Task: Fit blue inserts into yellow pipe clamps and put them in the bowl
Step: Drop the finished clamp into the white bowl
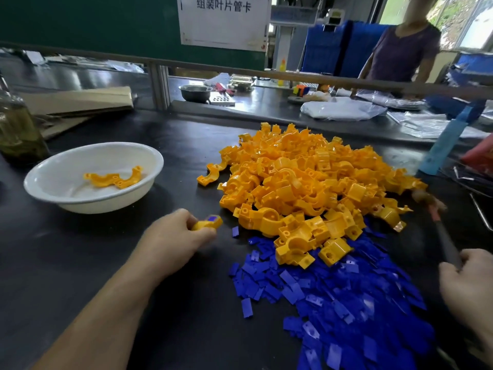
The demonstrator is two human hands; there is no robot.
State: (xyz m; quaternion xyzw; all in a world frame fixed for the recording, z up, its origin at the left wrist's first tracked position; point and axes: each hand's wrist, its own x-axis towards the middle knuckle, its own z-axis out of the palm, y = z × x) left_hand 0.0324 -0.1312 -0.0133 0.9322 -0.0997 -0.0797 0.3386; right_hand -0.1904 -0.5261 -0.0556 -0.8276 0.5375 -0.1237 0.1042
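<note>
My left hand [173, 236] grips a yellow pipe clamp [206, 223] with a blue insert showing in its end, held low over the black table. My right hand [469, 292] holds the dark handle of a hammer [440, 231], whose head points up toward the pile's right edge. A big heap of yellow clamps [306, 182] lies in the middle, with a spread of loose blue inserts [346, 303] in front of it. The white bowl [149, 166] at the left holds two yellow clamps [114, 177].
A glass bottle [16, 129] stands behind the bowl at the far left, with cardboard [77, 102] beyond it. A rail [293, 76] separates this table from the bench behind, which carries a metal bowl [194, 92] and plastic bags. A person [405, 52] stands at the back right.
</note>
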